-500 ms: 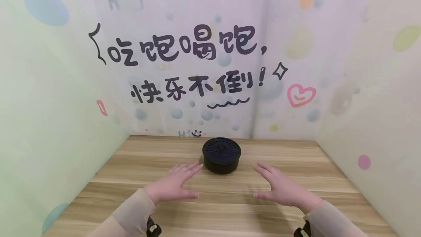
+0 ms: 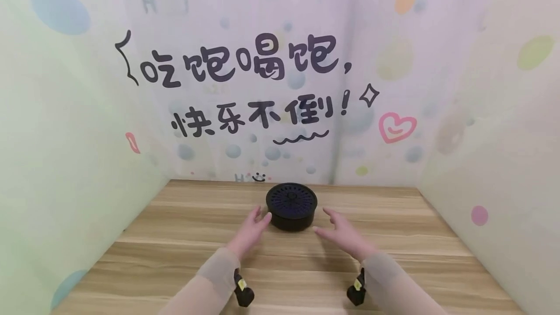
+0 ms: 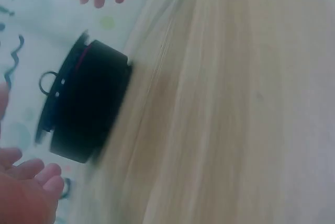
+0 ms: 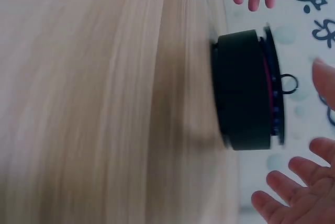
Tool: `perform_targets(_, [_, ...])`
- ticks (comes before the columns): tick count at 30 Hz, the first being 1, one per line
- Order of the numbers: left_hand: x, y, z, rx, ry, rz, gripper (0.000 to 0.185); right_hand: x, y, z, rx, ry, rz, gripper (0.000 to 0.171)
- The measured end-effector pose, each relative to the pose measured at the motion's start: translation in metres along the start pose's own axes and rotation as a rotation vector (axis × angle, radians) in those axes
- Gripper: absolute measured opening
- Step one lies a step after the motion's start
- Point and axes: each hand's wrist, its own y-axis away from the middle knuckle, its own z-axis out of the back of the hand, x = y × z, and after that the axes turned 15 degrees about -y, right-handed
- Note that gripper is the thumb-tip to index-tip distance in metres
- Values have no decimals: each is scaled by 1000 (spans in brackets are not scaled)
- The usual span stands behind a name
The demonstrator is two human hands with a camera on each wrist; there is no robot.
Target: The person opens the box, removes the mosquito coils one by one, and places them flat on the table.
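A round black container (image 2: 291,206) with a perforated lid and a small ring handle stands on the wooden table (image 2: 175,252) near the back wall. My left hand (image 2: 251,230) reaches in from the left, fingers straight, its tips close to the container's side. My right hand (image 2: 345,235) comes in from the right with fingers spread, a short gap from the container. In the left wrist view the container (image 3: 86,106) lies just beyond my left fingers (image 3: 36,174). The right wrist view shows the container (image 4: 246,90) in front of my right fingers (image 4: 293,182). Neither hand holds anything.
Printed panels wall the table on the left (image 2: 65,135), back (image 2: 262,86) and right (image 2: 503,135). The container stands a little in front of the back panel.
Both hands have moved forward and inward toward the container, from flat and wide apart to flanking its sides. The container has not moved.
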Motion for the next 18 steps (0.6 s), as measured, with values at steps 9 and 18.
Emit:
perform_targets(9, [13, -25, -21, -79, 242, 78, 81, -18, -32, -26, -79, -344, -89, 91])
perform_targets(18, [19, -43, -35, -93, 349, 80, 81, -23, -53, -34, -97, -604, -135, 94])
